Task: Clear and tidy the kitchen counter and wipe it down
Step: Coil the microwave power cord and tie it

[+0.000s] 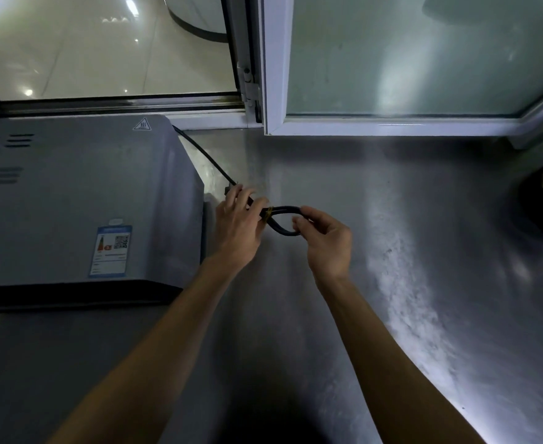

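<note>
Head view: left grip (236, 224) and right grip (326, 241) both clamped on looped black cord (284, 221).

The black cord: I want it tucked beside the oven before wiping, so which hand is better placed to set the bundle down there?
Probably the left hand. It grips the black cord at its yellow tie, right beside the oven. The right hand only pinches the loop's far end, farther from the oven.
</note>
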Action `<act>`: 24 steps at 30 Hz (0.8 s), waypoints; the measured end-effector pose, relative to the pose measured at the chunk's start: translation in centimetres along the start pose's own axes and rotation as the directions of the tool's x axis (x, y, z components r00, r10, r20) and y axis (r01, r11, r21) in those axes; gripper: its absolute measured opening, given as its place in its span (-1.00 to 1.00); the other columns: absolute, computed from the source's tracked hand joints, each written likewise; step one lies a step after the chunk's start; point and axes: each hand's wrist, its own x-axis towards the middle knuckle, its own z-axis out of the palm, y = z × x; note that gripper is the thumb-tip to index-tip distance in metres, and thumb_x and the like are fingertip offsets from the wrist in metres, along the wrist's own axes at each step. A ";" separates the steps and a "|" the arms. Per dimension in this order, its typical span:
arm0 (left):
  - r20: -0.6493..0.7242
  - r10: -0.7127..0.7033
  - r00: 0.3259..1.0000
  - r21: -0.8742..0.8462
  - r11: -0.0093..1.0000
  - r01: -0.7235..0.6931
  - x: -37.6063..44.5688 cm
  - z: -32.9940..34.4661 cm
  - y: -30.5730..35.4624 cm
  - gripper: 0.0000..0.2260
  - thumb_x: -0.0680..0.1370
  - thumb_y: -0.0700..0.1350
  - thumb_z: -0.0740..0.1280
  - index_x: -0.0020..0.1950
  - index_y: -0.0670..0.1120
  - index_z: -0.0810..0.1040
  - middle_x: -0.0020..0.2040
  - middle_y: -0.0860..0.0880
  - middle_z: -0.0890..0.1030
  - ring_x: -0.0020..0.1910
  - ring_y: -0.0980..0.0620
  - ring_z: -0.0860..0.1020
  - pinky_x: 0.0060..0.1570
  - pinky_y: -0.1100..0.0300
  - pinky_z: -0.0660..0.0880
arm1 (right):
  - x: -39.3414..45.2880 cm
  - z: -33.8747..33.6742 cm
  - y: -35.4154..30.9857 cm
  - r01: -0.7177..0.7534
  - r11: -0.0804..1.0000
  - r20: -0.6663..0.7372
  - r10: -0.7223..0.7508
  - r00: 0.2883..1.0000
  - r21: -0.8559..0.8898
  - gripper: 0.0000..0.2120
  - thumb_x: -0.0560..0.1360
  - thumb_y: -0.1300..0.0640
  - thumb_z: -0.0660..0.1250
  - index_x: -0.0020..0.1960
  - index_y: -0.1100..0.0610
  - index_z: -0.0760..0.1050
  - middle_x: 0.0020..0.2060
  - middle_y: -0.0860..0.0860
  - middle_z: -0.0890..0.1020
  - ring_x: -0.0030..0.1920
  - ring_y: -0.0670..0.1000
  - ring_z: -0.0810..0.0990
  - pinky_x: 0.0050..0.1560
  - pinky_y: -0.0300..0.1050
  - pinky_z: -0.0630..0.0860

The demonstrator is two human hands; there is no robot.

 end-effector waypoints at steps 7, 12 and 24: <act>-0.141 -0.134 0.981 -0.271 0.958 0.091 -1.2 3.2 -1.4 -0.70 0.61 -0.09 0.34 0.33 -0.11 0.53 0.34 -0.08 0.47 0.34 -0.04 0.38 0.32 0.18 0.29 | 2.7 2.5 3.2 -0.051 0.998 -0.088 0.053 0.995 0.031 -0.80 0.52 0.26 0.43 0.13 0.15 0.67 -0.02 0.01 0.73 0.07 -0.07 0.68 0.22 -0.02 0.59; -0.032 -0.237 0.971 -0.373 0.904 0.209 -1.8 4.5 -1.7 -0.66 0.63 -0.16 0.26 0.41 -0.11 0.45 0.30 -0.07 0.54 0.30 0.02 0.45 0.30 0.28 0.30 | 4.8 4.2 4.9 -0.076 0.993 -0.149 0.090 0.985 0.093 -0.80 0.51 0.25 0.45 0.13 0.15 0.67 -0.01 -0.01 0.73 0.08 -0.08 0.68 0.23 -0.01 0.58; 0.117 -0.269 0.956 -0.428 0.855 0.293 2.8 8.0 -3.8 -0.65 0.65 0.01 0.11 0.32 -0.11 0.50 0.28 -0.07 0.53 0.29 -0.02 0.46 0.29 -0.05 0.44 | 8.4 6.0 7.8 -0.052 0.968 -0.046 0.042 0.998 -0.247 -0.72 0.58 0.18 0.35 0.29 0.07 0.58 0.08 -0.11 0.66 0.07 -0.21 0.61 0.22 -0.21 0.55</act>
